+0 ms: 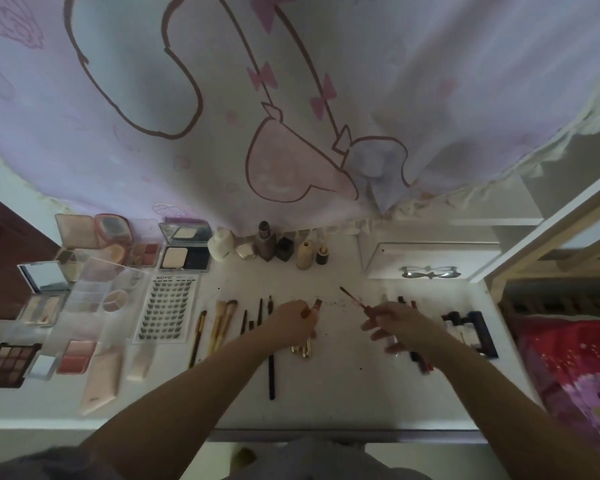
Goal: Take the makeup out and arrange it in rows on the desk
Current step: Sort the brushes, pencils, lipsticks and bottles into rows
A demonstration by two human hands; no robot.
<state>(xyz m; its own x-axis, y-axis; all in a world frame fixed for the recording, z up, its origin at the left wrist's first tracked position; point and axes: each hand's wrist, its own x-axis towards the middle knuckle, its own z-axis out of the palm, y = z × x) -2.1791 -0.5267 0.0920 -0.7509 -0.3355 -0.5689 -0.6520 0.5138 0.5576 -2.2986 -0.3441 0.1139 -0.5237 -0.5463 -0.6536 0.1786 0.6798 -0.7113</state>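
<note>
White desk (326,403) fills the middle of the head view, with makeup laid out on it in lines. The left hand (293,322) has its fingers curled round a small pinkish tube (315,306), whose open end points away from the person. The right hand (394,323) pinches a thin red wand (352,299) that sticks up and to the left, with its tip in the air over the desk. The tube and the wand are near each other but do not touch. Little dark crumbs lie on the desk between them. Just left of the left hand is a row of brushes (222,323) and dark pencils (260,311), side by side. A long black pencil (271,375) lies under the left wrist. Gold lipsticks (301,348) peek out below the left hand. Farther left are a lash card (168,308), a brown eyeshadow palette (9,363), a pink blush (77,356) and open powder compacts (186,251). Small bottles (267,245) stand in a line at the back of the desk. Right of the right hand are more lip sticks, partly hidden, and a dark blue box (482,332). A pink cartoon curtain (291,98) hangs behind the desk.
</note>
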